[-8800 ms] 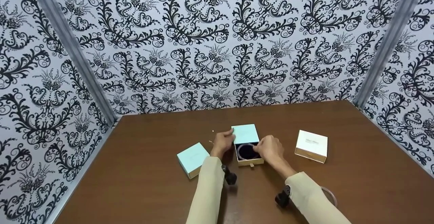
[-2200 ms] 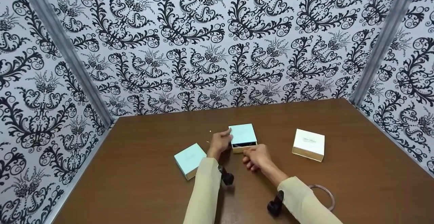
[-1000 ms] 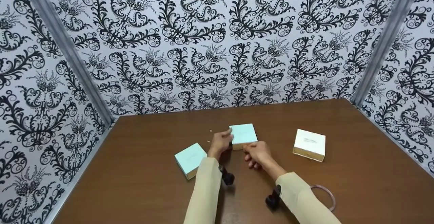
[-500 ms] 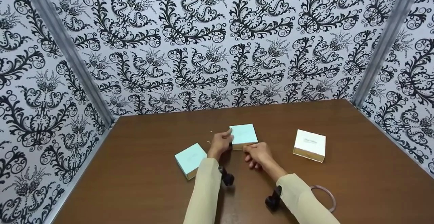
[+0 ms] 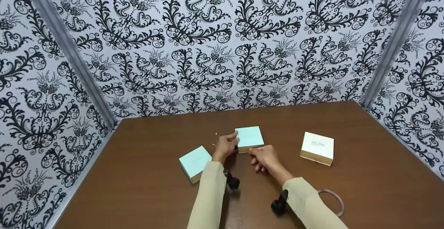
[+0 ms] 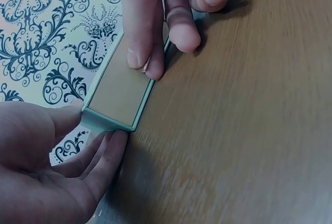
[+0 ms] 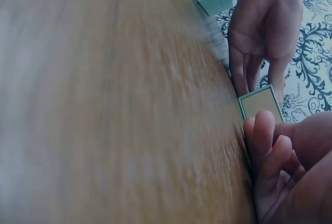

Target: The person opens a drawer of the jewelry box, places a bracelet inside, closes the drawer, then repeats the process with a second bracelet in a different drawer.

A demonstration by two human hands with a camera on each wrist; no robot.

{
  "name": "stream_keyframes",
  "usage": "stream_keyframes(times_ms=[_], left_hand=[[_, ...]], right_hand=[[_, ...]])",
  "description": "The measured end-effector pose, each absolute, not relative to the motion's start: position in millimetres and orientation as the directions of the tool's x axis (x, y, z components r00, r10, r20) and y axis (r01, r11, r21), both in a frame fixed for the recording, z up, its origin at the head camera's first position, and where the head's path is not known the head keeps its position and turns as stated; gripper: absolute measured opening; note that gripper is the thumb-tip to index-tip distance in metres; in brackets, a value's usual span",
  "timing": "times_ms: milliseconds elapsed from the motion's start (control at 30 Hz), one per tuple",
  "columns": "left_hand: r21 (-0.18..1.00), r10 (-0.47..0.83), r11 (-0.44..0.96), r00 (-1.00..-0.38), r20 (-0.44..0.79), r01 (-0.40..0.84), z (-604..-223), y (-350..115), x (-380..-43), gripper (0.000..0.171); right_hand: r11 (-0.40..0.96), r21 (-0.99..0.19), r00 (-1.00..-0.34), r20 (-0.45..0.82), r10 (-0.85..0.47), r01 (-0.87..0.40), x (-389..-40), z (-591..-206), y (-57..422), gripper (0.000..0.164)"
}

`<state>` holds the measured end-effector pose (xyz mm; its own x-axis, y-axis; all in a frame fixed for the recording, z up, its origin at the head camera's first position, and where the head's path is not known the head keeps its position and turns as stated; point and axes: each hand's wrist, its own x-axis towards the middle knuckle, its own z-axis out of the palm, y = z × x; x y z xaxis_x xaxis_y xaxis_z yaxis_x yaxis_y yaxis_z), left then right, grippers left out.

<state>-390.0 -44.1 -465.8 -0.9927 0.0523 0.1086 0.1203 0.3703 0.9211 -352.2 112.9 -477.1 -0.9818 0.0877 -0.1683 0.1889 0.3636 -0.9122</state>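
A mint-green bangle box (image 5: 249, 136) with a gold drawer front lies mid-table, its drawer flush with the sleeve. My left hand (image 5: 225, 146) holds it from the left side, thumb at the upper edge and fingers along the side, as the left wrist view shows. At the drawer front, my right hand (image 5: 265, 158) pinches the small pull tab (image 6: 143, 69) between thumb and index finger; its other fingers are loosely bent. The same gold front (image 7: 259, 102) appears in the right wrist view. The drawer's contents are hidden.
Another mint-green box (image 5: 195, 161) sits left of my left forearm. A white box (image 5: 317, 145) with a gold side stands to the right. Near my right sleeve lies a pinkish bangle (image 5: 342, 206), partly covered. A tiny white speck (image 5: 216, 134) lies beyond my left hand. Patterned walls enclose the table.
Earlier the drawer was out with a bangle in it and my right hand at that bangle. The drawer then slid in, away from me; over the last second both hands stay put.
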Motion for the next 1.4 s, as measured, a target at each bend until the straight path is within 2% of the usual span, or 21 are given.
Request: stream_keyframes(times_ms=[533, 767, 933, 1067, 1200, 1400], left_hand=[[0.942, 0.037, 0.325, -0.997, 0.072, 0.08, -465.1, -40.4, -390.1, 0.035], [0.911, -0.005, 0.401, -0.994, 0.106, 0.095, -461.2, -35.8, -388.0, 0.033], [0.928, -0.059, 0.362, -0.992, 0.115, 0.086, -465.4, -33.2, -387.3, 0.031], [0.931, -0.092, 0.353, -0.986, 0.136, 0.095, -469.0, -33.0, -384.8, 0.027], [0.925, -0.138, 0.356, -0.971, 0.195, 0.135, -468.2, -33.2, -383.8, 0.02], [0.894, -0.219, 0.399, -0.926, 0.308, 0.202, -461.0, -24.9, -386.9, 0.014]], right_hand=[[0.366, -0.908, -0.979, -0.191, 0.073, 0.204, -350.3, -473.6, 116.3, 0.032], [0.327, -0.92, -0.976, -0.21, 0.057, 0.216, -347.8, -468.8, 117.6, 0.028], [0.292, -0.934, -0.978, -0.209, 0.023, 0.207, -342.9, -466.2, 120.6, 0.027], [0.276, -0.939, -0.979, -0.2, 0.048, 0.206, -337.7, -464.7, 125.7, 0.023], [0.344, -0.922, -0.983, -0.15, 0.102, 0.176, -333.1, -455.2, 137.8, 0.023], [0.511, -0.856, -0.987, 0.013, 0.162, 0.072, -330.7, -434.4, 165.8, 0.024]])
